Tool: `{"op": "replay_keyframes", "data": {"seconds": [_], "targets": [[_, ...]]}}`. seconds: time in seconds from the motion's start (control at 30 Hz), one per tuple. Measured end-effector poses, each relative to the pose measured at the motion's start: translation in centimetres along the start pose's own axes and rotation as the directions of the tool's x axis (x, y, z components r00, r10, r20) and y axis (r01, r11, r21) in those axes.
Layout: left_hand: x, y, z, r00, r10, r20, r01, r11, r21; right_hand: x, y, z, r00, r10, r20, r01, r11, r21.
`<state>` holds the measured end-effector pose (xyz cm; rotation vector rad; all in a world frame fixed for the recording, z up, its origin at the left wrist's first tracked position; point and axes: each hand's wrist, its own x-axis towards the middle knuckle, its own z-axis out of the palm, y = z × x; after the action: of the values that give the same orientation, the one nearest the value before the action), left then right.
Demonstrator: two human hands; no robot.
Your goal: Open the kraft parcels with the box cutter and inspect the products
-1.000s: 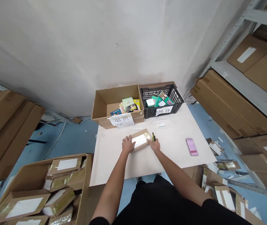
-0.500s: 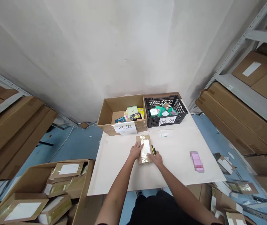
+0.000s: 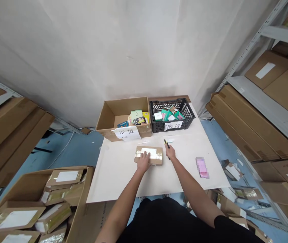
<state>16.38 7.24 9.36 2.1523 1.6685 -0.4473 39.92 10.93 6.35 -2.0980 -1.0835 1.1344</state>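
A small brown cardboard parcel (image 3: 158, 158) lies on the white table, its long side running left to right. Clear tape and a white label cover part of its top. My left hand (image 3: 144, 162) rests across the near edge, fingers spread over the top. Just right of the parcel, my right hand (image 3: 170, 152) is closed around a black-and-yellow utility knife (image 3: 166, 143), which points up and away from me and is apart from the parcel. Whether its blade is out is too small to tell.
Behind the parcel stand an open carton (image 3: 110, 109) of small colourful boxes and a black plastic crate (image 3: 188, 118) of green packets, both with paper signs. A blurred pink item (image 3: 202, 167) lies right. A large carton (image 3: 90, 182) of parcels stands left; loaded shelves (image 3: 250, 94) flank the right.
The parcel has turned from lengthwise to crosswise. My right hand has lifted off it and moved away with the knife, now gripped upright. My left hand has shifted to the near edge.
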Motion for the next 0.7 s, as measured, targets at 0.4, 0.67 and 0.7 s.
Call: {"op": "replay_keyframes", "data": {"seconds": [0.4,0.67,0.7], "targets": [[1.1,-1.4,2.7,0.998,0.058,-0.039,-0.057,0.998,0.03,-4.3,4.6,-0.2,0.96,0.113,0.255,-0.123,0.992,0.026],[1.7,-2.0,3.5,0.996,0.067,-0.053,-0.065,0.997,0.039,-6.7,5.9,0.0,0.94,0.098,0.327,-0.1,0.995,-0.012],[1.6,-2.1,3.4,0.996,0.065,-0.056,-0.062,0.997,0.039,-6.9,6.1,-0.2,0.937,0.09,0.338,-0.093,0.996,-0.01]]}}
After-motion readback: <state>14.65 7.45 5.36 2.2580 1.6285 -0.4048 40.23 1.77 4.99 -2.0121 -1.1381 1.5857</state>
